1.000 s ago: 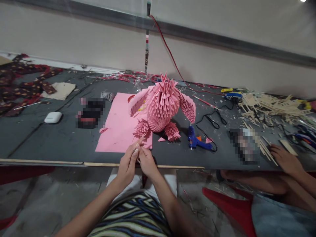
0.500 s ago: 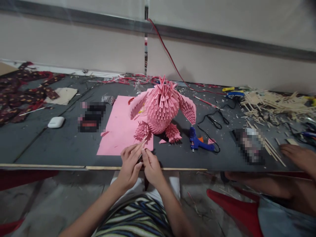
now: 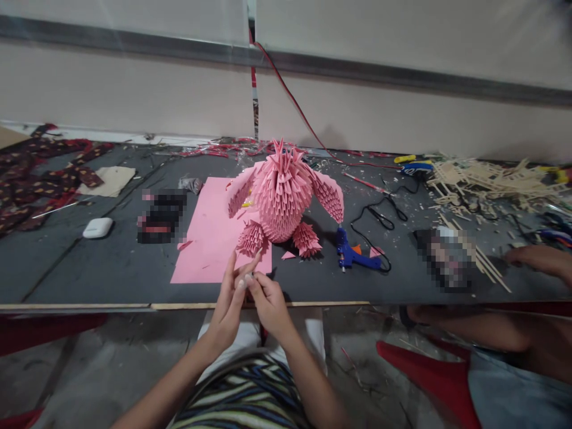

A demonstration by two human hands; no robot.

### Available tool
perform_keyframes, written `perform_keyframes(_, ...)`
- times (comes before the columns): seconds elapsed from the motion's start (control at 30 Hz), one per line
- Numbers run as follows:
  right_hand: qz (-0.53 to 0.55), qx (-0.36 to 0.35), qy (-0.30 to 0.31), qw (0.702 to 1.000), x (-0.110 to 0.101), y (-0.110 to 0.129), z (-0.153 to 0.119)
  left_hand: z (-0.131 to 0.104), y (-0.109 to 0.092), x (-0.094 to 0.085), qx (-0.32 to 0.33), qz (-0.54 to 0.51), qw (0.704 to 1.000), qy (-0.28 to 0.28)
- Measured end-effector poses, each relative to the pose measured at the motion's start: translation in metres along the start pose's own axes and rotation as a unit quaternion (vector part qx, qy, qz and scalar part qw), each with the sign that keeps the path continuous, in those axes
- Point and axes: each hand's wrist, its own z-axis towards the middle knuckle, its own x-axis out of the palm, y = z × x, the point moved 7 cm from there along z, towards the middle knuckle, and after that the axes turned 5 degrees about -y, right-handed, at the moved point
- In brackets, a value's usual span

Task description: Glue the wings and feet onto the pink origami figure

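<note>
Just in front of the pink paper figure (image 3: 281, 202), my left hand (image 3: 229, 307) and my right hand (image 3: 270, 304) meet at the fingertips over the table's front edge. The left fingers are stretched out and apart, its thumb touching the right fingertips. My right thumb and fingers are pinched together against the left hand; whatever is between them, if anything, is too small to make out. The figure stands upright, built of many folded pointed pieces, with two wing-like sides and two spiky feet. A pink sheet (image 3: 201, 238) lies under its left part.
A blue glue gun (image 3: 355, 256) with a black cord lies right of the figure. Farther right are thin wooden sticks (image 3: 487, 262), a wood-strip pile (image 3: 482, 185) and another person's hand (image 3: 536, 259). At left are a white case (image 3: 98, 227) and dark patterned cloth (image 3: 40, 173).
My left fingers have straightened and spread, and its thumb has come up to the right fingertips. The view has shifted slightly. The other person's hand has moved slightly.
</note>
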Motion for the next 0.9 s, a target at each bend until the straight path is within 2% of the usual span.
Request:
perform_keyframes(0.1, 0.061, 0.031, 0.002, 0.998, 0.007, -0.006, 0.003, 0.004, -0.003, -0.004, 0.019, 0.034, 0.999, 0.010)
perform_keyframes(0.2, 0.075, 0.057, -0.012, 0.995, 0.010, -0.012, 0.006, 0.006, -0.005, -0.006, 0.036, 0.081, 0.996, 0.018)
perform_keyframes(0.37, 0.082, 0.109, 0.000, 0.991, 0.015, -0.022, 0.009, 0.008, -0.015, -0.016, 0.090, 0.151, 0.983, -0.061)
perform_keyframes(0.5, 0.116, 0.116, 0.006, 0.986, 0.014, -0.022, 0.010, 0.014, -0.023, -0.016, 0.163, 0.198, 0.963, -0.083)
perform_keyframes(0.6, 0.131, 0.128, -0.006, 0.983, 0.006, -0.018, 0.010, 0.017, -0.028, -0.013, 0.231, 0.258, 0.936, -0.067)
perform_keyframes(0.7, 0.129, 0.129, -0.025, 0.983, -0.009, -0.010, 0.011, 0.016, -0.028, -0.004, 0.276, 0.310, 0.910, -0.002)
perform_keyframes(0.8, 0.082, 0.089, -0.009, 0.993, -0.018, 0.000, 0.011, 0.010, -0.024, 0.004, 0.275, 0.299, 0.912, 0.058)
perform_keyframes(0.9, 0.043, 0.053, 0.018, 0.997, -0.013, 0.001, 0.011, 0.010, -0.016, 0.003, 0.202, 0.254, 0.945, 0.028)
